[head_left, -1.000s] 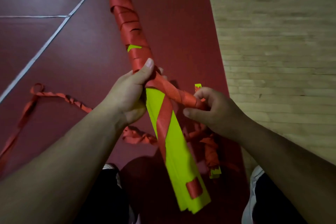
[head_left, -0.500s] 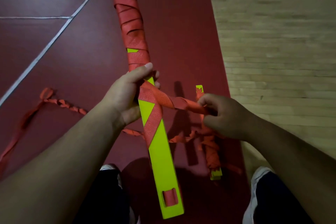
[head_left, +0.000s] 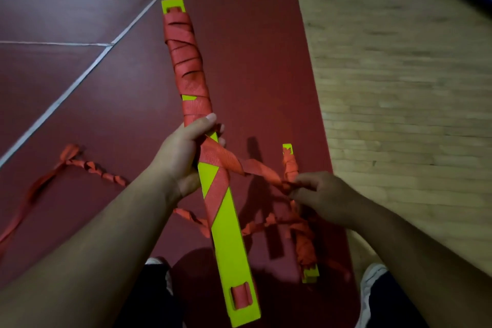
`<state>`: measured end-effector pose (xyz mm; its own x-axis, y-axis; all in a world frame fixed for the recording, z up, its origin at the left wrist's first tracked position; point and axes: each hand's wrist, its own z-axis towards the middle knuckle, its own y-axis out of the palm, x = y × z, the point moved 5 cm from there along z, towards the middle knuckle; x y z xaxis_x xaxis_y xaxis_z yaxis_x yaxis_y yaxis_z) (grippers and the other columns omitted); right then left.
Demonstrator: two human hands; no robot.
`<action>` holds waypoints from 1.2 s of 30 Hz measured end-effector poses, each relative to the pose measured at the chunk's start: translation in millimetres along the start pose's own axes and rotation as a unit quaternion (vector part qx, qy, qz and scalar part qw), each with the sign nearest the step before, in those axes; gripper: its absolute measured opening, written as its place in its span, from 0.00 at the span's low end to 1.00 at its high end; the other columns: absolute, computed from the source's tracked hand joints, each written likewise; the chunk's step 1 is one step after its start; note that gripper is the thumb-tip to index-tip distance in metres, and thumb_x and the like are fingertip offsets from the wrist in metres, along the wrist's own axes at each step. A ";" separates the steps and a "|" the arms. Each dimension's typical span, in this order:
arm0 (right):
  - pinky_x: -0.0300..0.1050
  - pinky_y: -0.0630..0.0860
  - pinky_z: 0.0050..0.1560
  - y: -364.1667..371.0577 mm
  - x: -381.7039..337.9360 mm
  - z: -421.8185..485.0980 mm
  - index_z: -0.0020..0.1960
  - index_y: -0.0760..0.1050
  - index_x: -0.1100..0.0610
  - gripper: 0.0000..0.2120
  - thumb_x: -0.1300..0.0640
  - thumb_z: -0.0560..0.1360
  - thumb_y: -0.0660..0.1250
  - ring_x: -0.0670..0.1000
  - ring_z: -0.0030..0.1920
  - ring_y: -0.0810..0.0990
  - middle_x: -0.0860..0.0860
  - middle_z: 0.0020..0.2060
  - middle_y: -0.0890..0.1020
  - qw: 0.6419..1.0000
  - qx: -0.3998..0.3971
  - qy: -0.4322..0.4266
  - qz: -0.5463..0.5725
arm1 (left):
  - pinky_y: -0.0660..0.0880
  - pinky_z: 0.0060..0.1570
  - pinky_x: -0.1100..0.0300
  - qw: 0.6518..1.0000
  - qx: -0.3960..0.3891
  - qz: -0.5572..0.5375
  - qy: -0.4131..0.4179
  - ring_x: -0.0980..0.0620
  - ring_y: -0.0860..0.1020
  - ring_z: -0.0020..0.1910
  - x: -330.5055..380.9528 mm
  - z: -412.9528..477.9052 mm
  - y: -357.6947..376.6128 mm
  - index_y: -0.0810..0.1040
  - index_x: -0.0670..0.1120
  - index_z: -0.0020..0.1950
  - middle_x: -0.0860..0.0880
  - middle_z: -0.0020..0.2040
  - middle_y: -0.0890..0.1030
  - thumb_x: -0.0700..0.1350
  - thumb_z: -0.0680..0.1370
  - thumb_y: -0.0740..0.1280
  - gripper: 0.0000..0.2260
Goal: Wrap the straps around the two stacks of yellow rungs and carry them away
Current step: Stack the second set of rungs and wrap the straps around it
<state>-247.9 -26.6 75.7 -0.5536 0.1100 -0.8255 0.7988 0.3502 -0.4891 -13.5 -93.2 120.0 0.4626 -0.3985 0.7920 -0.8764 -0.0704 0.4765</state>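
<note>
1. Head view: the left hand (head_left: 181, 157) is curled round the middle of the stack (head_left: 226, 234), its thumb over the newest turn of strap (head_left: 255, 170). The stack is held off the floor (head_left: 80, 104), pointing away from the person.
2. Beyond that grip, red turns cover the stack almost to its far end. On the near side, only one diagonal crosses the bare yellow.
3. The right hand (head_left: 322, 192) pinches the strap, out to the right of the left grip and above the second stack (head_left: 310, 273), which lies wrapped on the floor.
4. Over the last second the stack has rolled flat-face up. The right hand has drawn outward, pulling the strap straighter.
5. This looks like a turn being tightened. The near half is still unwrapped and a loose tail (head_left: 87, 165) trails to the left, so carrying is some way off.
</note>
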 end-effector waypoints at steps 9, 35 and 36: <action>0.42 0.71 0.43 -43.4 -22.3 -14.4 0.40 0.73 0.52 0.04 0.59 0.73 0.66 0.55 0.50 0.81 0.54 0.47 0.84 0.928 -0.048 0.050 -0.367 | 0.74 0.32 0.59 0.993 -0.031 0.074 0.085 0.52 0.76 0.30 57.9 -41.3 49.1 0.75 0.48 0.47 0.48 0.37 0.78 0.43 0.78 0.69 0.03; 0.42 0.74 0.52 -60.3 -232.3 -102.6 0.64 0.73 0.46 0.45 0.23 0.54 0.72 0.43 0.50 0.82 0.42 0.49 0.84 0.974 0.040 -0.182 0.129 | 0.77 0.31 0.60 0.949 -0.109 0.150 0.254 0.52 0.78 0.30 183.7 -188.1 159.8 0.76 0.43 0.52 0.46 0.38 0.80 0.42 0.78 0.70 0.05; 0.43 0.74 0.50 -50.7 -236.3 -104.3 0.63 0.74 0.49 0.40 0.26 0.59 0.71 0.42 0.45 0.81 0.42 0.44 0.83 0.968 0.040 -0.202 0.143 | 0.77 0.31 0.60 0.943 -0.109 0.169 0.264 0.51 0.78 0.31 183.9 -188.6 159.3 0.76 0.43 0.53 0.46 0.39 0.80 0.42 0.78 0.71 0.07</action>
<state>-182.1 26.6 324.9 -0.1822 -0.1873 -0.9653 0.9303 0.2850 -0.2309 -42.8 -5.3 413.5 0.2136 0.1501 0.9653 -0.9643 0.1910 0.1837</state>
